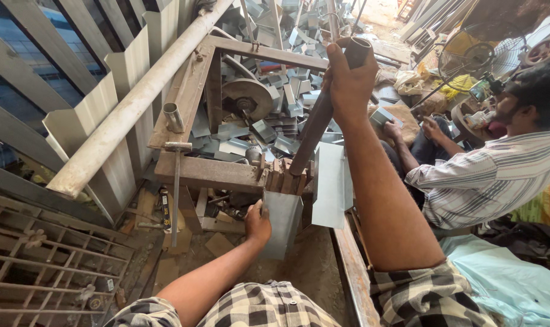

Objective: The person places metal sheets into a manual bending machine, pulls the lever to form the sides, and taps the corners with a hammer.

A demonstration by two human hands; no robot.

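Observation:
My right hand (347, 79) grips the top of a dark metal lever pipe (314, 124) that slants down into a rusty press frame (211, 171). My left hand (258, 224) holds the left edge of a bent grey sheet-metal piece (282, 221) that hangs below the press's block (286, 180). A second flat sheet (329, 184) leans just to the right of it.
Behind the press lies a heap of cut sheet-metal pieces (281, 103) and a round wheel (246, 100). A hammer (177, 175) hangs off the frame's left side. A long pale pipe (135, 103) slants at left. A seated person in a striped shirt (487, 178) works at right.

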